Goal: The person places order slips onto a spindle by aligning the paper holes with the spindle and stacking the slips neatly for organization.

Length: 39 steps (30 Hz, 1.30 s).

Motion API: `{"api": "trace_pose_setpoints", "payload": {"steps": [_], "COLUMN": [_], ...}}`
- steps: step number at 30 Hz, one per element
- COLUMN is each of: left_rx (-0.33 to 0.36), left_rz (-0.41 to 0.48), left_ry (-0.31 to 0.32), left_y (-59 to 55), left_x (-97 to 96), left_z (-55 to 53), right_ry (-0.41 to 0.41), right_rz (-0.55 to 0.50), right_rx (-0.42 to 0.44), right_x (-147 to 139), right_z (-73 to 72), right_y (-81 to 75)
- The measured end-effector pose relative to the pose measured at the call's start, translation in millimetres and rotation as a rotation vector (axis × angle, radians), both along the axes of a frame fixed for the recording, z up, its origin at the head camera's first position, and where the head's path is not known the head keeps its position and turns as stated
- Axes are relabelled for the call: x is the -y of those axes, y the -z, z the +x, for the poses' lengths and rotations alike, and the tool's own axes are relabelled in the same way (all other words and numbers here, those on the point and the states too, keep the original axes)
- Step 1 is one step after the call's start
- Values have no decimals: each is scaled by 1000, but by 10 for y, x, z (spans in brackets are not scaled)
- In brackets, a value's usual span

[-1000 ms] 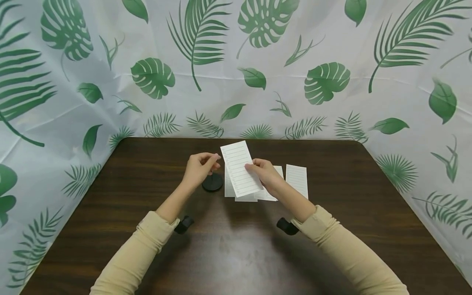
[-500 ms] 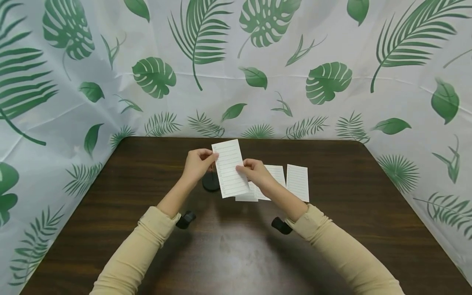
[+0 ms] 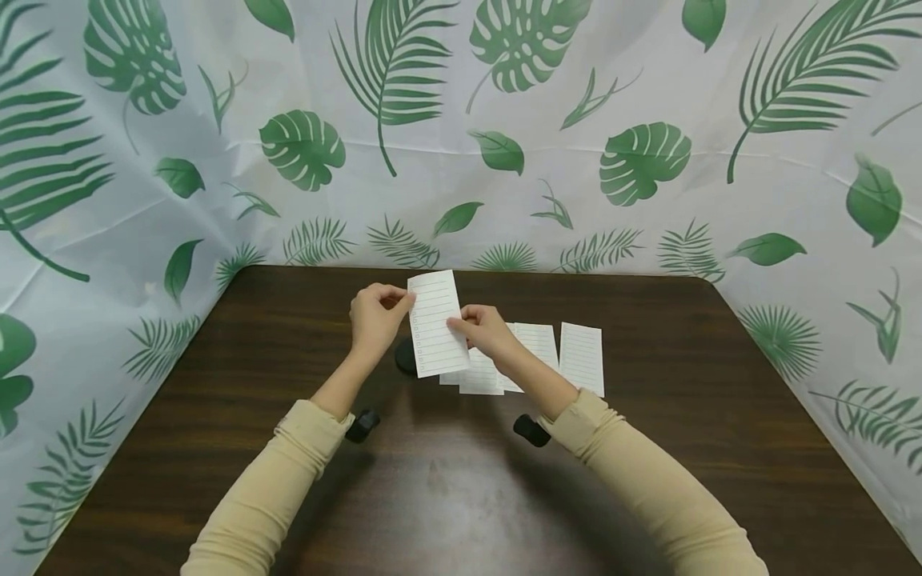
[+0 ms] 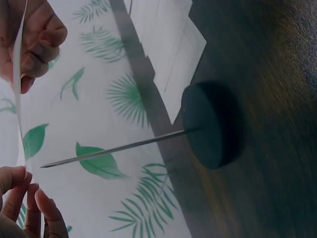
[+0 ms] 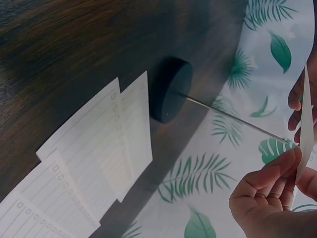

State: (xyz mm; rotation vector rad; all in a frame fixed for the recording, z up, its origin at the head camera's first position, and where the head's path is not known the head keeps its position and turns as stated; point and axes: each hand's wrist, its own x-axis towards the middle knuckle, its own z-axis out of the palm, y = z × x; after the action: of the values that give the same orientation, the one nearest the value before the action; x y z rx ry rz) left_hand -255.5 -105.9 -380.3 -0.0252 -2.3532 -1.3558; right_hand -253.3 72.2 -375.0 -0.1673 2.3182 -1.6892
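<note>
The work is judged to be at an early point: the spike [image 4: 116,148] of the black stand [image 4: 199,146] is seen bare, with no paper pierced, and the loose sheets [image 3: 536,344] to the stand's right remain to be dealt with. The lined sheet [image 3: 438,328] is held above the stand, just beside the spike's tip. Its left edge is pinched between thumb and fingertips by the left hand [image 3: 374,320]; its right edge is gripped likewise by the right hand [image 3: 486,330].
</note>
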Motion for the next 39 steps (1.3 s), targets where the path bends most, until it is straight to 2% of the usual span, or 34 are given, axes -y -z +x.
{"api": "trace_pose_setpoints", "payload": {"steps": [5,22,30,39], "left_rx": [8,69,101,132], "left_rz": [0,4,112,150], "left_ry": [-22,-26,16,23], "left_y": [47,115,145,152], "left_x": [20,14,4,22], "left_z": [-25,-67,-59,-90], "right_ry": [5,20,22,20], "right_rz": [-2,14,27,39], "right_rx": [6,31,43,28], "right_x": [24,50,35,45], "right_z": [-22,-58,-59,-59], "right_y": [31,94,114,69]}}
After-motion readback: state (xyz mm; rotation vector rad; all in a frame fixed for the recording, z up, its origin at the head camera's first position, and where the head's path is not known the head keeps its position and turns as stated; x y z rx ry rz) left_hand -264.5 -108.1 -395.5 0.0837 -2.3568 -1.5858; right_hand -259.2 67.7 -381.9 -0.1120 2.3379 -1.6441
